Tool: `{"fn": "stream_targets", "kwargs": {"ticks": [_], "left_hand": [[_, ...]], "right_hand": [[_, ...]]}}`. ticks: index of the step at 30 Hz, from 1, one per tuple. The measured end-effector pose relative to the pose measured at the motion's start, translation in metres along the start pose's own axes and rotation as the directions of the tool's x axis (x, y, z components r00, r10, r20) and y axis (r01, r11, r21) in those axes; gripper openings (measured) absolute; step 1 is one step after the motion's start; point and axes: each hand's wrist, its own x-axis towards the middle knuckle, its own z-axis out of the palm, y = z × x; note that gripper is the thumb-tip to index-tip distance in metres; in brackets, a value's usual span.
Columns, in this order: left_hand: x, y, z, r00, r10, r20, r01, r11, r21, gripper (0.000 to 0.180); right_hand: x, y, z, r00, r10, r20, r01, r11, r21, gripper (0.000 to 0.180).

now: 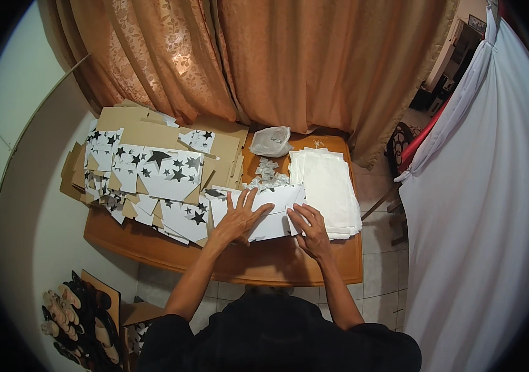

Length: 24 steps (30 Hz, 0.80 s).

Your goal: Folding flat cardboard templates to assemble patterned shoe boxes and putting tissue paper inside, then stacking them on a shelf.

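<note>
My left hand (pixel 238 218) spread flat, pinning the white sheet (pixel 263 214) to the table (pixel 264 263); right hand (pixel 311 228) fingers pressing its right edge.

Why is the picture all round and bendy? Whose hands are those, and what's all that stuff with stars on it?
The camera sits on a person's head and looks down, so you see their own arms. Its wide lens bends straight edges. The left hand lies flat on a white sheet, and the right hand presses that sheet's edge. Neither hand grips anything. On the wooden table lies a pile of cardboard pieces with black stars, a stack of white paper, small paper scraps and a crumpled plastic bag.
</note>
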Motion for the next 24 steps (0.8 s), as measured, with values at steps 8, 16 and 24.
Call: {"fn": "stream_targets", "kwargs": {"ticks": [8,16,24], "left_hand": [[0.01,-0.013,-0.006,1.0,0.031,0.003,-0.031,0.998,0.062,0.14],[0.009,-0.025,-0.005,1.0,0.024,0.008,-0.024,0.998,0.063,0.138],[0.008,-0.019,-0.015,0.999,0.024,0.026,-0.024,1.0,0.013,0.138]], "right_hand": [[0.006,-0.002,0.009,0.988,-0.068,0.138,0.081,0.993,-0.091,0.072],[0.006,0.0,0.018,0.985,-0.046,0.164,0.044,0.999,0.012,0.063],[0.004,0.004,0.019,0.973,0.002,0.232,-0.013,0.999,0.045,0.057]]}}
